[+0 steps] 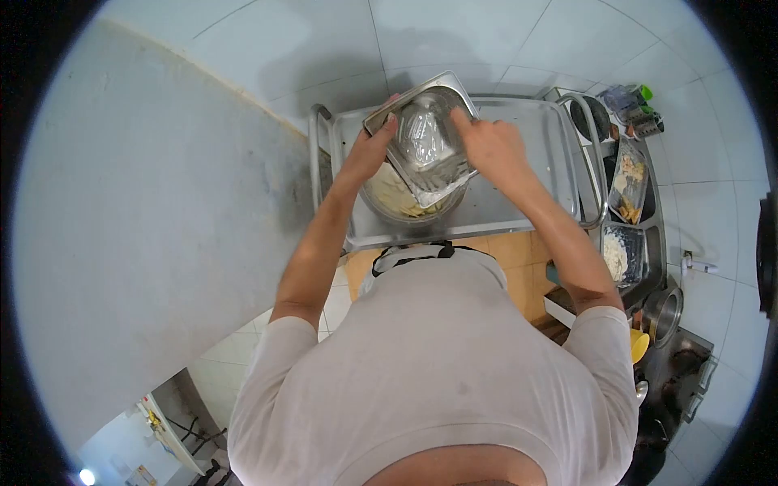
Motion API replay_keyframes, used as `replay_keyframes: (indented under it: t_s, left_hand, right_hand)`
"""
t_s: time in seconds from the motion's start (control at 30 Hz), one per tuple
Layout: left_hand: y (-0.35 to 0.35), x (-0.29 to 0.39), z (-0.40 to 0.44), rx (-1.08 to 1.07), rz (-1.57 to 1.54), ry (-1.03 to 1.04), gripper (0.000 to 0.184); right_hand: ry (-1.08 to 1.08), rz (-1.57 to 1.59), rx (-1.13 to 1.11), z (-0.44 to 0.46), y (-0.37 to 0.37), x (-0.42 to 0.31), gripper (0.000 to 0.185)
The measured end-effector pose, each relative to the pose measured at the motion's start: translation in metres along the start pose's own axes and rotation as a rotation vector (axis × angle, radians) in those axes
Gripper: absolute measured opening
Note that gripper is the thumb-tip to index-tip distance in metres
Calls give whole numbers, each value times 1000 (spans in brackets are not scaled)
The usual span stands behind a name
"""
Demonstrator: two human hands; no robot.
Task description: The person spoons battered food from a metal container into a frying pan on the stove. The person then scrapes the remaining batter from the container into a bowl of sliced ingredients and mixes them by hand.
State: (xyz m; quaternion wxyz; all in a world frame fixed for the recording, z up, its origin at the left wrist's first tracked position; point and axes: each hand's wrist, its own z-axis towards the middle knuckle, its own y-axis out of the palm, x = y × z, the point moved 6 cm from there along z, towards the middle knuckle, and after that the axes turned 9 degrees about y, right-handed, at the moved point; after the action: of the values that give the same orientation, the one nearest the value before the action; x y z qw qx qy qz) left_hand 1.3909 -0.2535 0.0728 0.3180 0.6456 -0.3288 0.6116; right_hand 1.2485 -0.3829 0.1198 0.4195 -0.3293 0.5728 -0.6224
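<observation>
A rectangular stainless-steel food pan [423, 174] is tilted above a round metal bowl [389, 212]. My left hand [374, 146] grips the pan's left rim, thumb on the near side. Against the pan's right side, my right hand [493, 150] is closed, with a finger reaching over the rim toward the inside; its other fingertips are partly hidden. A shiny, crinkled patch that looks like clear film or wet residue [425, 138] shows inside the pan. Pale yellowish pieces of food [397, 194] lie in the bowl, partly covered by the pan.
The bowl stands on a metal trolley [531, 178] with tubular handles [598, 162]. To the right, a counter holds a tray of yellowish food pieces [628, 182], a container of white food [620, 257] and a metal pot [664, 314]. A tall grey panel [162, 202] stands at left.
</observation>
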Motion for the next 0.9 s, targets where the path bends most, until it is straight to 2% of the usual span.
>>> replay_keyframes:
  t_s: [0.07,0.17,0.27,0.47,0.57,0.67,0.77,0.8,0.9]
  left_hand:
    - [-2,-4,3,6,22,16,56]
    - [-3,-6,3,26,6,12,54]
    - [-2,7,-1,43,-30,9,51]
    - [-12,-19,15,18,6,213,47]
    - [-14,-21,14,33,43,253,45]
    - [-11,-18,10,47,-1,330,45]
    - [-16,-15,13,74,-8,394,44]
    - [-17,-14,13,91,1,404,44]
    - [-23,-16,13,112,-19,273,43]
  right_hand:
    - [-144,-28,-133,-6,7,-8,27]
    - [-196,-30,-104,-12,5,-5,26]
    - [-46,48,121,8,-8,-1,29]
    - [-381,-118,-142,-13,18,-21,27]
    - [-265,-117,21,1,7,-15,26]
    - [-222,-85,51,8,-1,-25,26]
    - [-362,-149,-10,-8,24,-29,26]
    - [-326,-139,11,-6,22,-25,26]
    - [-238,-112,54,8,14,-21,27]
